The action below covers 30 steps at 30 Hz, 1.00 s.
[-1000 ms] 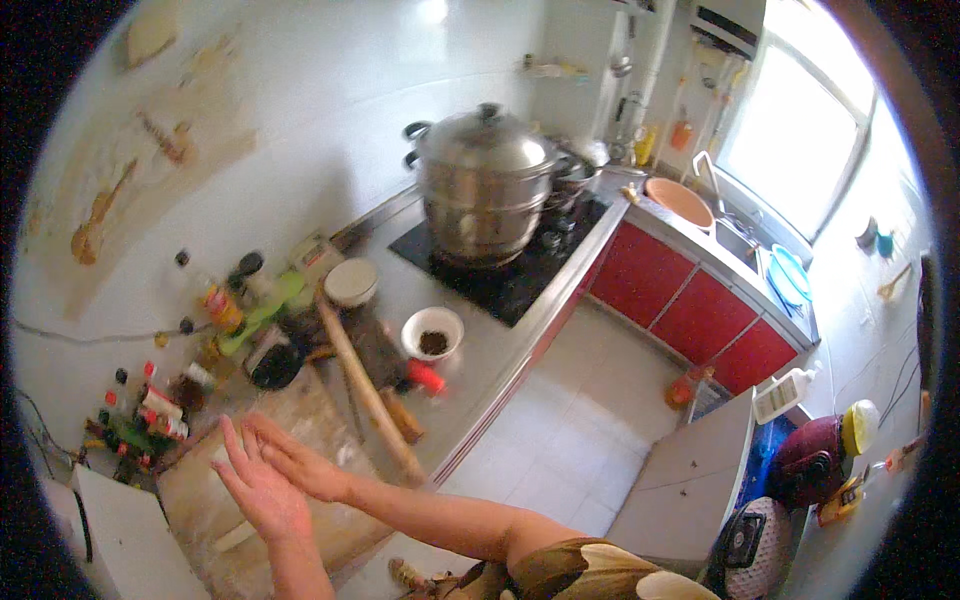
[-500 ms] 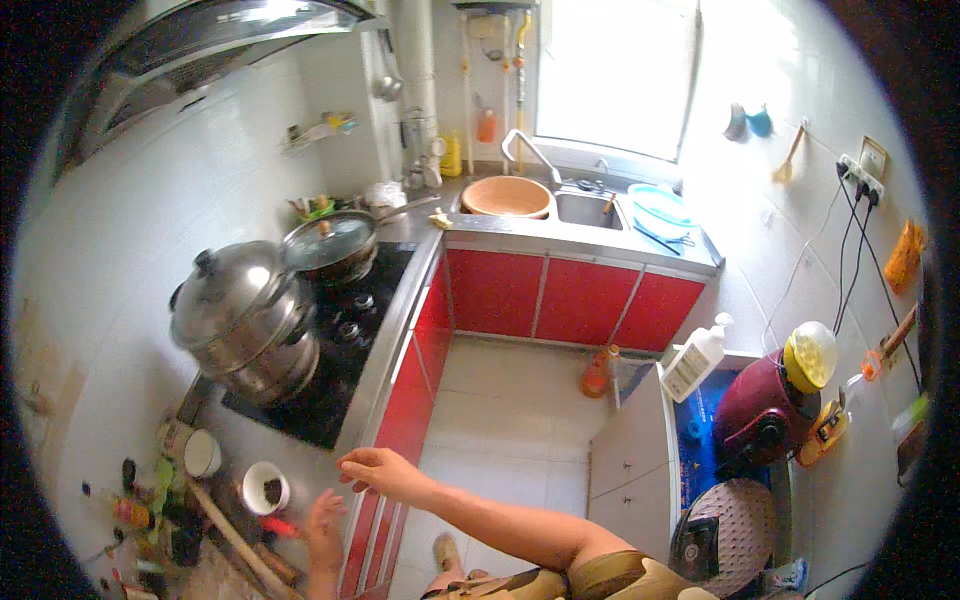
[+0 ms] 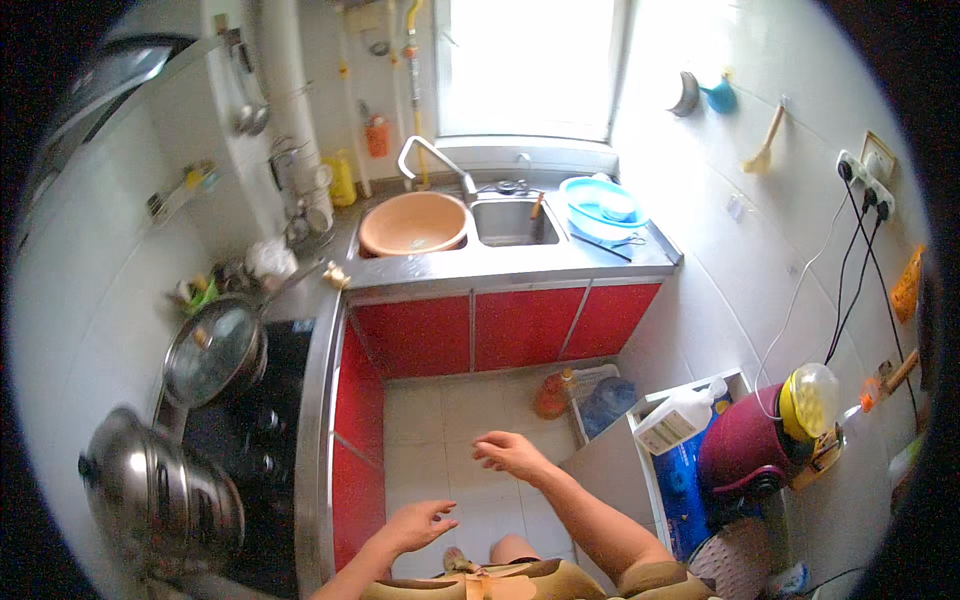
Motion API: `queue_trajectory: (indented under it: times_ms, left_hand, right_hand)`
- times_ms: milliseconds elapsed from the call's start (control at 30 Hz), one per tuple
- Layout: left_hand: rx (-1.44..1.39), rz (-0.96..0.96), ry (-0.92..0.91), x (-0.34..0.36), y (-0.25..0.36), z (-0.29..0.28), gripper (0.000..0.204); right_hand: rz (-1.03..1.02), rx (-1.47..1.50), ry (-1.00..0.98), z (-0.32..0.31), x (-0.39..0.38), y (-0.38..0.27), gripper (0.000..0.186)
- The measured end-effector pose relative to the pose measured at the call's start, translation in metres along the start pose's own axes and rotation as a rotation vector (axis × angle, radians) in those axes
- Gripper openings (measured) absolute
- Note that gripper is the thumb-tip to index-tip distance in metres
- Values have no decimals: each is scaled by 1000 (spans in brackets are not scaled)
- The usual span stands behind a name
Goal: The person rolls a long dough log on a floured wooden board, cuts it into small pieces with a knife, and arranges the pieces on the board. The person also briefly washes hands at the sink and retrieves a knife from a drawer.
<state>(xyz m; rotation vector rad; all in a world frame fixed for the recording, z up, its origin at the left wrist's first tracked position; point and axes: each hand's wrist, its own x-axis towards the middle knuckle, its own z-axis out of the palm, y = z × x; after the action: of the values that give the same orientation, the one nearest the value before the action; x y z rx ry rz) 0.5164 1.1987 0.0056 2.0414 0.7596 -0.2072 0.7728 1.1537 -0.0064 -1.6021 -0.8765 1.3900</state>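
Out over the tiled floor [image 3: 415, 420], my left hand [image 3: 422, 525] is held with its fingers loosely bent and apart, nothing in it. Higher up and to the right, my right hand [image 3: 508, 455] hangs in the air, also holding nothing, its fingers loosely curved. Neither hand touches anything. To the left of them, the black gas stove [image 3: 275, 420] bears a tall steel steamer pot [image 3: 160, 490] and a lidded frying pan [image 3: 215, 350]. A red cupboard door [image 3: 357, 490] is nearest to my left hand.
Ahead is a steel sink [image 3: 515, 222] with an orange-brown basin [image 3: 415, 222] on its left and blue basins [image 3: 603, 205] on its right. An orange bottle [image 3: 551, 396] stands on the floor. At right, a cabinet carries a white pump bottle [image 3: 680, 418] and a maroon appliance [image 3: 745, 445].
Both hands have moved right, away from the left counter and over the floor. My view has turned toward the sink; the white bowls on the counter are out of sight.
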Motion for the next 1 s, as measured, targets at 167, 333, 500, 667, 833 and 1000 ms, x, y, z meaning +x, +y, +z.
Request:
queue_trajectory:
  times_ms: [167,333,500,667,833,1000]
  left_hand:
    - [64,73,36,92,10,-50,54]
    - [182,-35,-10,160,22,-103,56]
    - [-7,-72,82,210,37,-144,54]
    - [7,-143,24,255,20,-188,53]
    - [-79,-115,102,321,15,-243,52]
    - [-16,-54,73,375,8,-293,53]
  right_hand:
    - [99,-49,230,-100,32,19,38]
    - [25,-151,166,-147,116,-28,36]
    - [-281,-410,170,-183,215,-128,34]
    - [-440,-328,204,-196,297,-227,33]
    - [-697,-214,355,-256,369,-309,26]
    - [-901,-355,624,-304,412,-412,25]
